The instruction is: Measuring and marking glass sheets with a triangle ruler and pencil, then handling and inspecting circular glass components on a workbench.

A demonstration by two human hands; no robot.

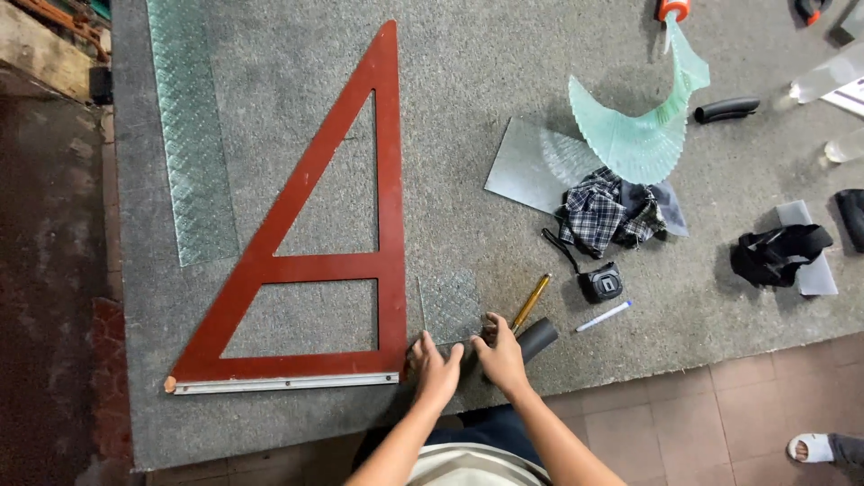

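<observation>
A small square of clear patterned glass (449,306) lies on the grey felt table (504,54), just right of a big red wooden triangle square (389,180). My left hand (436,371) rests at the pane's near edge, fingers spread on it. My right hand (500,354) presses beside it at the pane's near right corner. Whether either hand grips the glass is unclear. A yellow-handled glass cutter (531,301) and a dark tube (537,338) lie just right of my right hand.
A long patterned glass strip (191,135) lies at left. Farther right are a tape measure (601,283), a white marker (604,316), a checked cloth (598,211), a curved green glass offcut (643,135) and black gloves (776,252). Another person's sandalled foot (814,446) shows at bottom right.
</observation>
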